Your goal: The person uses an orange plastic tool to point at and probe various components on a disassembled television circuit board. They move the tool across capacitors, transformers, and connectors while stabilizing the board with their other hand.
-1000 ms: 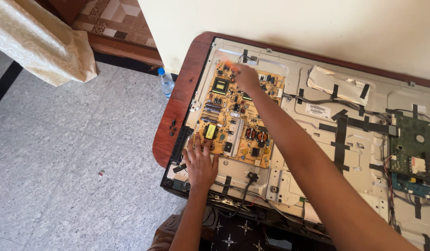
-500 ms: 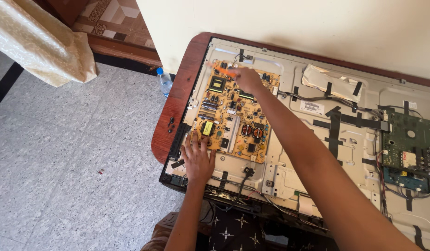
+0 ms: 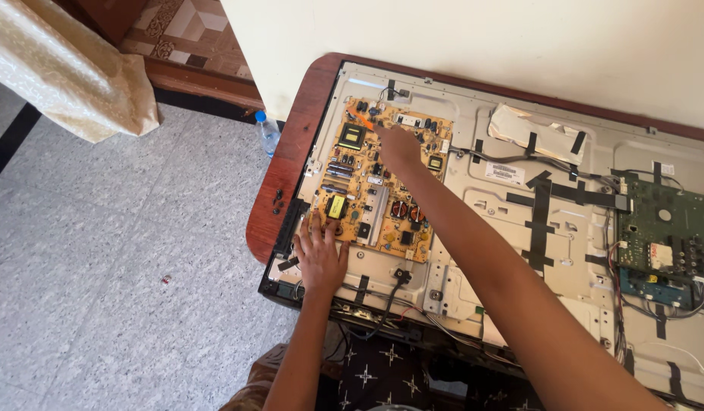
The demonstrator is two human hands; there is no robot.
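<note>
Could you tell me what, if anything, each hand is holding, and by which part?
The right hand grips an orange-handled tool by its handle. The left hand holds nothing; it rests flat at the yellow circuit board's near edge.

A pale cream wall (image 3: 474, 38) fills the upper centre and upper right of the frame, plain and brightly lit. Below it, a dark reddish-brown wooden table (image 3: 280, 183) with a rounded corner runs from the centre toward the right edge. The left half of the frame is a grey speckled stone floor (image 3: 101, 289), with a black band (image 3: 9, 141) crossing at the far left. In the upper left, a cream patterned cloth (image 3: 70, 76) hangs over the floor. Behind it, at the top, lies a strip of geometric patterned tile (image 3: 192, 30) edged by a brown wooden border (image 3: 200, 80). A small clear plastic bottle with a blue cap (image 3: 267, 133) stands on the floor just beside the table.
</note>
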